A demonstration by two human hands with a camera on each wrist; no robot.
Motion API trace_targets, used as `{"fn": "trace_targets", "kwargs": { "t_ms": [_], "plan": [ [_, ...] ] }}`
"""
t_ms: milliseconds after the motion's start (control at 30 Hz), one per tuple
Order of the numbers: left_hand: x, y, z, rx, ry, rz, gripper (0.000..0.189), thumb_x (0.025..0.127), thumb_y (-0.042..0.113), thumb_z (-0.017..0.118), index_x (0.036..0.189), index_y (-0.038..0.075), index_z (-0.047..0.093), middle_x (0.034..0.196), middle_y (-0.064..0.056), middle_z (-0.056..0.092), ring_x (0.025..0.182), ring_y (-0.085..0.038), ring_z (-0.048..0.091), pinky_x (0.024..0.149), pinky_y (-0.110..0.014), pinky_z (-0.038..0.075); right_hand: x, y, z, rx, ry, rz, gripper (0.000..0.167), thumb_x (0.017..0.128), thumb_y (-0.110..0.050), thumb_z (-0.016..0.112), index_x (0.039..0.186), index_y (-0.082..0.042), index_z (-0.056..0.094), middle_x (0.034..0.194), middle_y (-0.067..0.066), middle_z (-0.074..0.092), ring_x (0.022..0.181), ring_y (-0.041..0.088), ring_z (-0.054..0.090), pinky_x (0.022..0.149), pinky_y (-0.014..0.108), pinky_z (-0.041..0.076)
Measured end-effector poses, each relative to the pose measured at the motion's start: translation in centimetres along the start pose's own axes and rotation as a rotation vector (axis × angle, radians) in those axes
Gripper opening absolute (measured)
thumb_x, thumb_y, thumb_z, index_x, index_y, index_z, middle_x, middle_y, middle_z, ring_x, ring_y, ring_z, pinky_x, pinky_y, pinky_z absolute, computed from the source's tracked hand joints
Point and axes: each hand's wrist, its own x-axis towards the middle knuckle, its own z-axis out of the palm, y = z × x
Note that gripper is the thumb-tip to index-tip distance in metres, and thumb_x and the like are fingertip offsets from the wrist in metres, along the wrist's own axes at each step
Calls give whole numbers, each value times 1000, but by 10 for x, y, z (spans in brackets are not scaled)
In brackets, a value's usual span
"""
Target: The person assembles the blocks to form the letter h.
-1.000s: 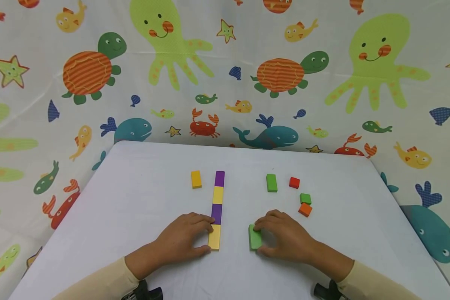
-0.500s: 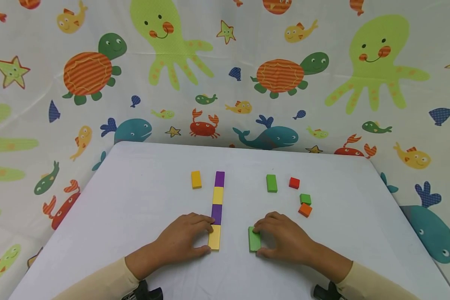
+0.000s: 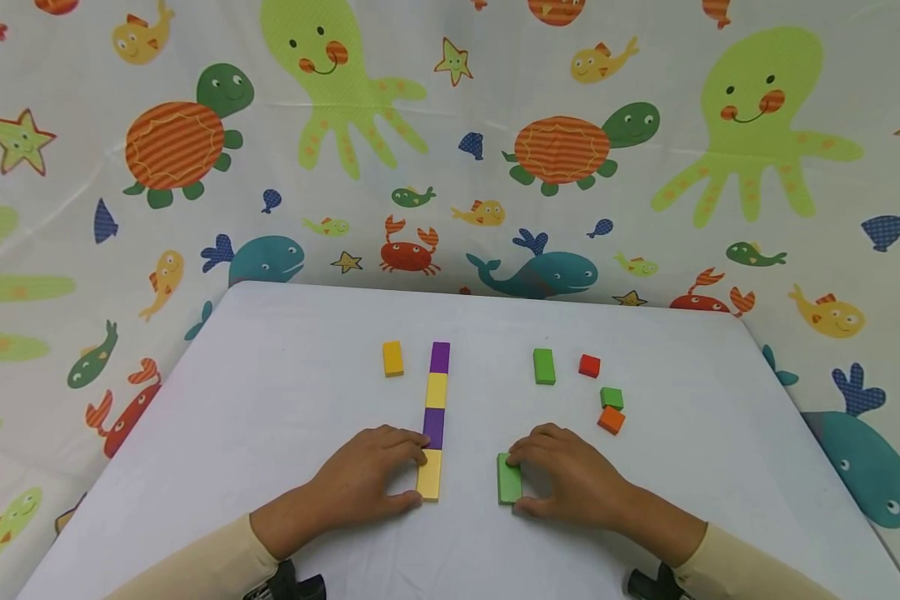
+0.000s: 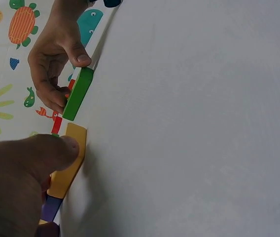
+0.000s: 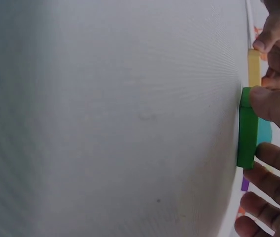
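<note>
Left of the middle of the white table, my left hand [image 3: 363, 482] pinches a long yellow block [image 3: 431, 482] between thumb and fingers. This block is the near end of a straight row, followed by a purple block [image 3: 434, 427], a smaller yellow block [image 3: 437, 390] and another purple block [image 3: 439, 357]. To the right, across a gap, my right hand [image 3: 573, 477] grips a long green block [image 3: 509, 483]. In the right wrist view, the thumb is at one end of the green block [image 5: 248, 133] and fingers are at the other. The block lies flat on the table.
An orange-yellow block [image 3: 393, 359] lies left of the row's far end. At the back right are a green block [image 3: 543, 367], a red cube [image 3: 589, 366], a small green block [image 3: 611, 397] and an orange block [image 3: 611, 420]. A sea-animal printed cloth [image 3: 435, 108] hangs behind.
Under my right hand, the long green block has slid very slightly nearer the person. My left hand and the row stay in place.
</note>
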Motion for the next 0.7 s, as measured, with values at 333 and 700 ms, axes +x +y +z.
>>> {"fn": "trace_targets", "kwargs": {
  "t_ms": [333,700],
  "plan": [
    [0,1,0,-11,-12,-13,35,84,39,83,110,23,67,135,8,63,119,-13,59,99,-41,50,5,5,-12,-11,-13,28,55,81,-59,81,124,-27,70,127,-16,63,122,10,48,103,38,48],
    [-1,1,-1,-18,-20,-17,35,84,39,83,111,23,68,135,7,63,119,-14,59,100,-42,50,22,31,-40,-48,78,73,57,79,-45,88,126,-19,70,129,-8,65,126,19,51,103,44,49]
  ]
}}
